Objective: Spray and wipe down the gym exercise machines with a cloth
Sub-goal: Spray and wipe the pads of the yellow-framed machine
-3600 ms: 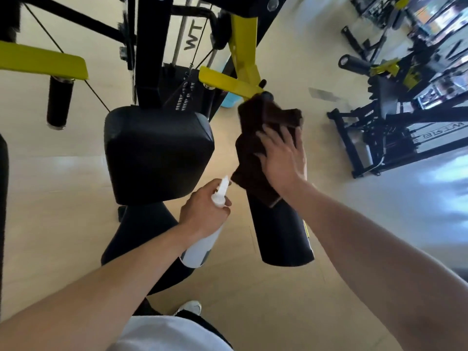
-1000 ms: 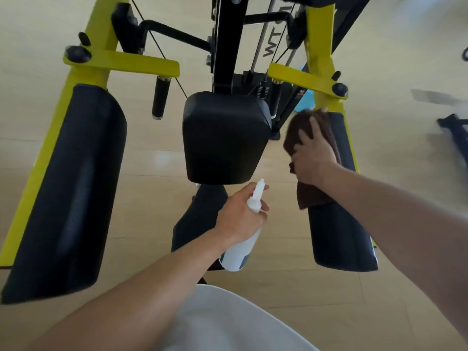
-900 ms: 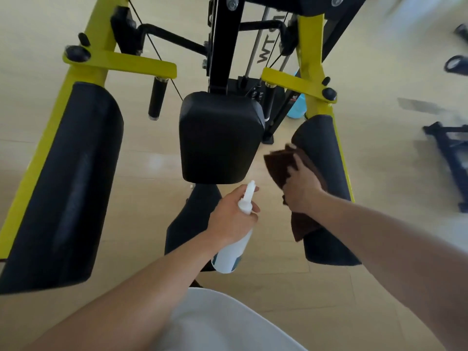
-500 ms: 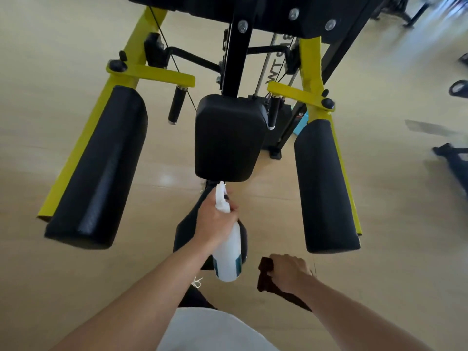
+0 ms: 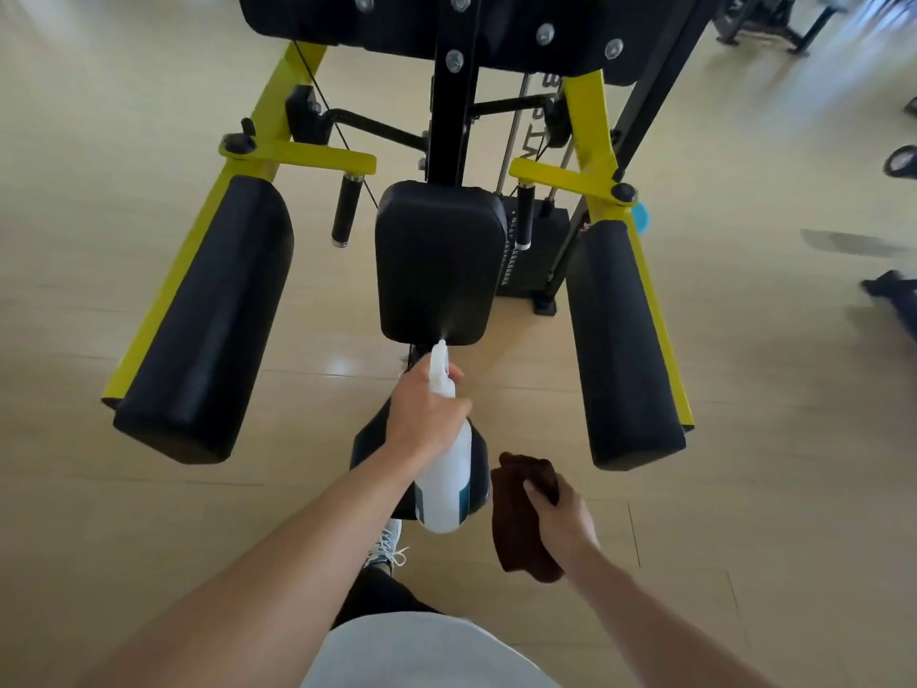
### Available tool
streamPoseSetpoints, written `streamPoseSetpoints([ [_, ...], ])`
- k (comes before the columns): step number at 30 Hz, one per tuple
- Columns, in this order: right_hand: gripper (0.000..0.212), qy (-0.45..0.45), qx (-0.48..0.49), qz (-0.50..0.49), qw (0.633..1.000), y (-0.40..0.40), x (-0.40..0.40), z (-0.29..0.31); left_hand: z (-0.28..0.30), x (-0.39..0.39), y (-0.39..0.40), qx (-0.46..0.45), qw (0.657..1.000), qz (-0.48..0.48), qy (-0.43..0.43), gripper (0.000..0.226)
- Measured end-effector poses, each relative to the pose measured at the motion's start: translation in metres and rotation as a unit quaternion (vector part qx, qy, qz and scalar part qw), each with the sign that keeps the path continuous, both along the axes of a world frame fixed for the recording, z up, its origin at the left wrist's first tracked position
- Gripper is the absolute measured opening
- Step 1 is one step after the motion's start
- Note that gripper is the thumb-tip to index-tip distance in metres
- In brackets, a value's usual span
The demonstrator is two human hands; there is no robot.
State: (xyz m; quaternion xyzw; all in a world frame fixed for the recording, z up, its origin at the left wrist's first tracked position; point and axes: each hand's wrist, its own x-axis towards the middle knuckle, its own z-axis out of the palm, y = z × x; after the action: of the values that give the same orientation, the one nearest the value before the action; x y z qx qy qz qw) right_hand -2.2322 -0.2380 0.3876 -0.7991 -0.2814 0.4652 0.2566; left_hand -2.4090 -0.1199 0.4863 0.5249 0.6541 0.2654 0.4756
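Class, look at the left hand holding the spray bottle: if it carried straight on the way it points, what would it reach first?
Probably the black centre pad: the left hand aims the spray bottle at its lower edge, nothing visible between.

We are in a gym. Before us stands a weight machine [image 5: 454,141] with a black upright and yellow steel arms [image 5: 297,158], carrying long black padded rollers [image 5: 208,320] on each side and a square black pad [image 5: 436,260] in the middle. Behind the pad we see a weight stack [image 5: 533,250] with guide rods and thin cables. The pale wood-look floor [image 5: 99,513] stretches wide and open, and the black frames of other machines [image 5: 774,17] show, blurred, along the right edge.
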Motion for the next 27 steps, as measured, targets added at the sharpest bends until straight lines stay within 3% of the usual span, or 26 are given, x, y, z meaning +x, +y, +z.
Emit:
streamPoseSetpoints([
  [4, 0.034, 0.017, -0.012, -0.036, 0.999, -0.004, 0.001, -0.003, -0.026, 0.000, -0.014, -0.052, 0.999, 0.005, -0.013, 0.036],
  [9, 0.037, 0.049, -0.003, -0.094, 0.994, 0.004, -0.010, 0.009, -0.050, -0.001, -0.026, -0.089, 0.996, 0.006, 0.004, 0.026],
  [12, 0.048, 0.119, 0.037, -0.190, 0.974, 0.026, -0.028, 0.022, -0.049, -0.006, -0.022, -0.065, 0.998, 0.017, -0.010, 0.043],
  [15, 0.051, 0.269, 0.114, -0.300, 0.908, 0.068, -0.053, 0.048, -0.035, -0.019, -0.004, -0.032, 0.999, 0.021, -0.007, 0.058],
  [19, 0.062, 0.533, 0.129, -0.344, 0.762, 0.151, -0.086, 0.081, -0.009, -0.047, 0.043, 0.023, 0.999, 0.011, 0.031, 0.066],
  [23, 0.064, 0.579, 0.087, -0.411, 0.699, 0.226, -0.115, 0.093, 0.014, -0.076, 0.093, 0.053, 0.996, 0.028, 0.060, 0.061],
  [25, 0.067, 0.522, 0.046, -0.430, 0.735, 0.255, -0.123, 0.102, 0.020, -0.087, 0.113, 0.061, 0.995, 0.023, 0.069, 0.060],
  [27, 0.074, 0.364, 0.023, -0.402, 0.840, 0.268, -0.132, 0.101, 0.021, -0.093, 0.130, 0.065, 0.995, 0.012, 0.071, 0.060],
])
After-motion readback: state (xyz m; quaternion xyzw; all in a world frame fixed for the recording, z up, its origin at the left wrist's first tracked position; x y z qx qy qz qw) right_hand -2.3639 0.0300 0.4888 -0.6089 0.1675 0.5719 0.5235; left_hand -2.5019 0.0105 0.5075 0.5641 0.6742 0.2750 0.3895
